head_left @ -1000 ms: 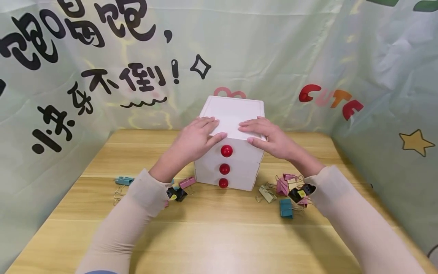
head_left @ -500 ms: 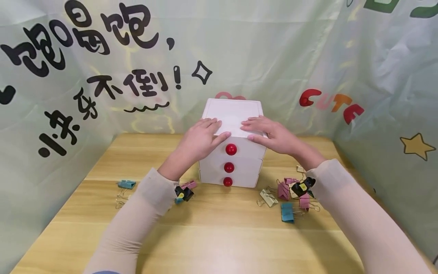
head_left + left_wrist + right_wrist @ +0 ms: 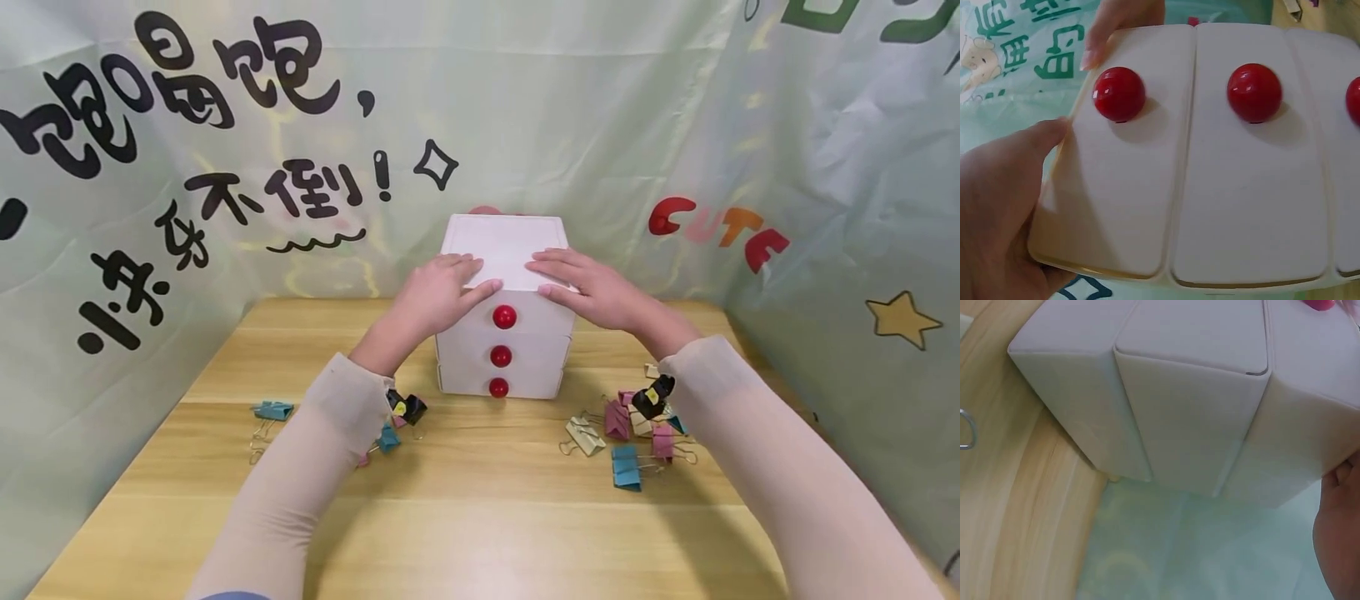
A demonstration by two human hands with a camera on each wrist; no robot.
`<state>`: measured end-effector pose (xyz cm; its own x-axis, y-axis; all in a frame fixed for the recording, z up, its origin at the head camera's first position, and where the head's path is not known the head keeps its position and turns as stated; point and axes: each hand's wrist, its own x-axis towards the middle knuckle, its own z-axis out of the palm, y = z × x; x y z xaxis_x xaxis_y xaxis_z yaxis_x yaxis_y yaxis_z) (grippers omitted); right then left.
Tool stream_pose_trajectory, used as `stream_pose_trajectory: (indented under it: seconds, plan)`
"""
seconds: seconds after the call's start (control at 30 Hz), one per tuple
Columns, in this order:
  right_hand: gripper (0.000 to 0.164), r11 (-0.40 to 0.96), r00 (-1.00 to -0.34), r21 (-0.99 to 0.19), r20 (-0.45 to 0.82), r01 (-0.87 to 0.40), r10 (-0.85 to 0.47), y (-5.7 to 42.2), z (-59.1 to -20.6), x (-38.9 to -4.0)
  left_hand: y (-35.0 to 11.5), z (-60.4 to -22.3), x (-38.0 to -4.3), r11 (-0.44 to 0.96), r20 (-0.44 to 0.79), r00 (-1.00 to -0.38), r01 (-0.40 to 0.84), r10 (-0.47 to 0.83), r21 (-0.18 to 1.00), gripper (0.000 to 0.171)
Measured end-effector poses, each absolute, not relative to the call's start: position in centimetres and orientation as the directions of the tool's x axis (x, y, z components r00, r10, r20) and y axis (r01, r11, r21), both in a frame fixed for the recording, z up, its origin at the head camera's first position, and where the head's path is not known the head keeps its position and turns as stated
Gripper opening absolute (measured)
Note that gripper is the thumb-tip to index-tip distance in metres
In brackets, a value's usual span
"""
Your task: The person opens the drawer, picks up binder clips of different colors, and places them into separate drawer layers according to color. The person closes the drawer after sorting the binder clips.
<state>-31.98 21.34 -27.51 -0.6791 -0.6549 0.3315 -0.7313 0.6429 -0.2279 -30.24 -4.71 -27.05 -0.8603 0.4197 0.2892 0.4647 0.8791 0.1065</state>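
A white box of three stacked drawers [image 3: 468, 342] stands on the wooden table, each drawer front bearing a round red knob [image 3: 505, 317]. My left hand [image 3: 431, 300] lies over the box's upper left, fingers stretched on the top and thumb near its front edge. Opposite it, my right hand [image 3: 600, 292] rests on the upper right with the fingers pointing inward. In the left wrist view, the left hand [image 3: 1004, 206] touches the top drawer's end, while knobs [image 3: 1254, 94] face the camera. The right wrist view shows the box's side [image 3: 1179, 425] with part of the right hand [image 3: 1341, 531] against it.
Binder clips lie on the table [image 3: 480, 533] on both sides: a blue one [image 3: 273, 410] far left, others by the left wrist, and a pile with a cream clip [image 3: 585, 436] and a blue clip [image 3: 626, 468] at right. A printed curtain [image 3: 570, 117] hangs behind.
The box has slid back, away from the clips, and turned so that its front faces me more squarely. Both hands have stayed on its top and moved along with it.
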Motion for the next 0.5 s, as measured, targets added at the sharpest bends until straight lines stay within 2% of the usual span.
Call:
stream_pose_trajectory:
  seconds: [0.1,0.17,0.33,0.4,0.43,0.5]
  plan:
    - [0.049,0.647,-0.693,-0.252,0.309,-0.720,-0.651,21.3,-27.3,-32.3,-4.8,-27.4,-30.2,0.868,0.328,-0.841,0.486,0.430,0.107,0.071]
    - [0.049,0.646,-0.699,-0.269,0.287,-0.715,-0.655,21.3,-27.0,-32.5,-4.9,-27.6,-29.9,0.848,0.402,-0.802,0.520,0.442,0.103,0.063]
    - [0.049,0.661,-0.720,-0.289,0.238,-0.693,-0.652,21.2,-26.1,-32.6,-4.8,-27.8,-28.0,0.751,0.650,-0.612,0.653,0.451,0.094,0.038]
    - [0.049,0.669,-0.733,-0.303,0.227,-0.679,-0.641,21.3,-25.9,-32.6,-4.7,-28.0,-27.2,0.719,0.694,-0.565,0.688,0.446,0.098,0.034]
    - [0.050,0.674,-0.739,-0.306,0.221,-0.672,-0.637,21.3,-25.8,-32.6,-4.6,-28.2,-26.8,0.711,0.699,-0.561,0.695,0.443,0.107,0.033]
    - [0.050,0.680,-0.749,-0.319,0.210,-0.660,-0.628,21.4,-25.8,-32.6,-4.5,-28.6,-26.1,0.702,0.670,-0.600,0.693,0.438,0.162,0.034]
